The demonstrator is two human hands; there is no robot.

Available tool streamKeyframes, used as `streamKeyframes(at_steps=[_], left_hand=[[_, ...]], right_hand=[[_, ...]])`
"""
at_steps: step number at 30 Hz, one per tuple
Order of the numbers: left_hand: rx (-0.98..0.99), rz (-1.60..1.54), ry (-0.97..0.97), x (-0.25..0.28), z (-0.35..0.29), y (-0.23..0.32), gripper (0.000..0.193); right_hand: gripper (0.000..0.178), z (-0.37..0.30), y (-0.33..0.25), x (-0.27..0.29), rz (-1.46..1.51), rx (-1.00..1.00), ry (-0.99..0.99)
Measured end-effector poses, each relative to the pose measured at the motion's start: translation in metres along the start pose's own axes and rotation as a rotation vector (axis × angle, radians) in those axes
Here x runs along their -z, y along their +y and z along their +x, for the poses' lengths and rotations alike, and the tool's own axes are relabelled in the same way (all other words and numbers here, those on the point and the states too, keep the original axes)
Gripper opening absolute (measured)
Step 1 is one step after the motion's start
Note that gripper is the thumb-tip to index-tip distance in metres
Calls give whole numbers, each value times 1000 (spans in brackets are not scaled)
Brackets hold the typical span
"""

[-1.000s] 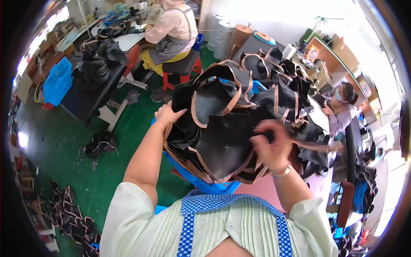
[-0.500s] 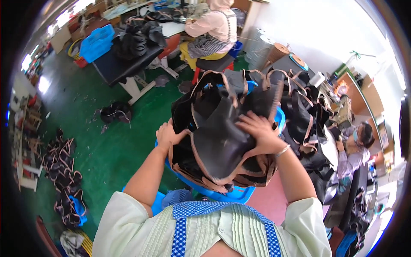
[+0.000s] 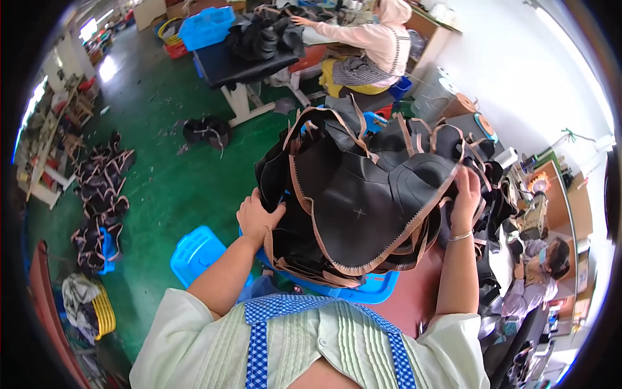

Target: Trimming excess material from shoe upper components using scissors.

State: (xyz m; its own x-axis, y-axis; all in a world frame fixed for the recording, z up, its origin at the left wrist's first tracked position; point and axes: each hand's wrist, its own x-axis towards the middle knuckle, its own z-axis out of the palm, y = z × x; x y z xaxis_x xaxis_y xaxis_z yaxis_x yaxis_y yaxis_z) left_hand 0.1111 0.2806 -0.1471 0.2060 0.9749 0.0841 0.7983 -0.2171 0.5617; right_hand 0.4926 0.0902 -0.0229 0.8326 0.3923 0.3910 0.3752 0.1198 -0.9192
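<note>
Head view. The top panel (image 3: 353, 207), black with a stitched tan border and a pale cross mark, lies on a heap of similar pieces (image 3: 288, 236) at the middle of the scene. The heap fills a blue tub (image 3: 376, 290), whose near rim shows below it. The right hand (image 3: 465, 198) appears to be grasping the panel's right border, fingers upward. The left hand (image 3: 259, 219) rests against the heap's left side, thumb spread toward the middle; whether it grips an edge cannot be told. A blue basket (image 3: 197, 256) stands on the floor, near left.

Assessment: the right hand would do best to hold the border only and draw it evenly, without creasing the panel or straining the stitching. The left should steady the heap, so that lower pieces neither drag along nor slide over the rim.
</note>
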Motion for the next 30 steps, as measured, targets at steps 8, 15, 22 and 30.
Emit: streamKeyframes(at_steps=[8,15,22,30], left_hand=[[146,-251,140,27,-69,-44,65],[484,-592,-108,49,-112,-84,64],[891,-722,-110,112,-177,-185,60],[917,-730,410,148,-310,-441,50]], right_hand=[[46,-43,98,-55,137,-905,-282],[49,-111,126,-36,230,-916,-695],[53,-185,95,-78,306,-915,-826],[58,-452,-12,-264,368,-918,-874]])
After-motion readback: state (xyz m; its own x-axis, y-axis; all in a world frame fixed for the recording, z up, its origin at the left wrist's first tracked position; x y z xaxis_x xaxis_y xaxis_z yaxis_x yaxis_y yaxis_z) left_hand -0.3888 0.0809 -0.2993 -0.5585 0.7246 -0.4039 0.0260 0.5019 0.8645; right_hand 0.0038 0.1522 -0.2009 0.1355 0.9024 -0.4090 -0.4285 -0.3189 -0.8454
